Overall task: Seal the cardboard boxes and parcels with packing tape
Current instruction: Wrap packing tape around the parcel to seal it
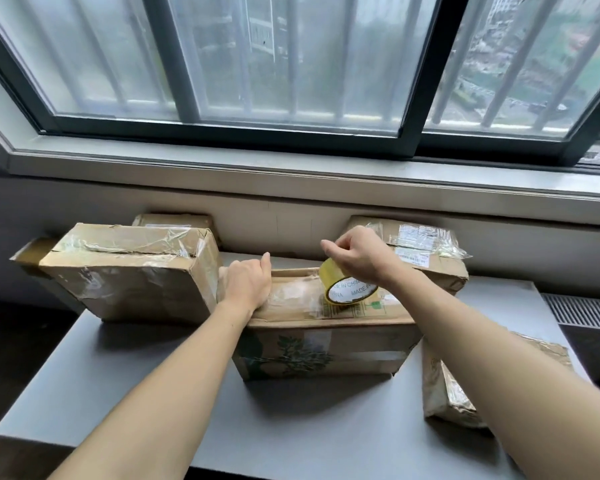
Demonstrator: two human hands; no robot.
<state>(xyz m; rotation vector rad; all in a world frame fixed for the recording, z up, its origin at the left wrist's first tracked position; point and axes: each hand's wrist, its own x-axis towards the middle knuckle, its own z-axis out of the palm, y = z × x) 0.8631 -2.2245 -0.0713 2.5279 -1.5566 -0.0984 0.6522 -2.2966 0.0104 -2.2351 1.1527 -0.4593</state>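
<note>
both bare forearms reached straight out over the grey table (84, 375). the left grip (248, 285) lay palm-down and open on the left end of a brown cardboard box printed with green leaves (326, 348), thumb straight along the far rim, fingertips dipping out of sight over that end. the right grip (357, 258), wrist bent downward, pinched the top of a roll of yellow-tinted packing tape (347, 287) between thumb and curled fingers. the roll stood on edge on the box's top, its white card core printed with lettering. a glossy, wrinkled clear strip ran along the top between roll and left grip. that box sat mid-table, toward the rear edge. a crumpled cardboard box (129, 271), crinkled with clear tape, filled the rear left corner just beside it. a labelled, film-wrapped box (426, 251) sat at the rear right. a creased taped parcel (439, 396) lay by the right edge, partly behind the forearm.
</note>
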